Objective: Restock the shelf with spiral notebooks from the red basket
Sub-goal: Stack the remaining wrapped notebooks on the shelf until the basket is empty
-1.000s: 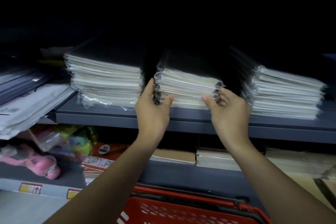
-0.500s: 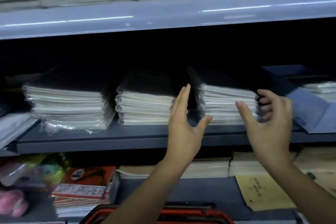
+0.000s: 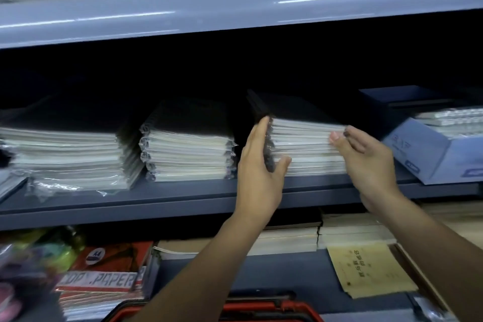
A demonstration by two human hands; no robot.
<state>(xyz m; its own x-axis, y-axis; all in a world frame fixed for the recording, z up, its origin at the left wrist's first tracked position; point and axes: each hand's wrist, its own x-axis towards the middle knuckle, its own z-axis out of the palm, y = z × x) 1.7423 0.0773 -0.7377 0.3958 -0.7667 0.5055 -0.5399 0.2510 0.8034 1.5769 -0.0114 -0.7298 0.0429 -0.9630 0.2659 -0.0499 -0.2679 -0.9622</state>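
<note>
Both forearms rise from the lower edge, the left from about 7 o'clock, the right from about 5 o'clock, and converge toward the centre. The left hand [image 3: 257,172] stands on edge, palm facing 3 o'clock, its fingers [image 3: 258,133] straight and pointing to 12 o'clock, thumb spread out toward 3 o'clock. The right hand [image 3: 366,162] faces it at 3 o'clock, wrist bent, fingers loosely curled toward 9 o'clock, thumb extended.

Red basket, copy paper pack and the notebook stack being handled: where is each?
red basket [image 3: 300,307]: head view, its top rim at the bottom edge.
copy paper pack [image 3: 99,281]: head view, its lettered front edge.
notebook stack [image 3: 305,146]: head view, its page edges between both hands.
</note>
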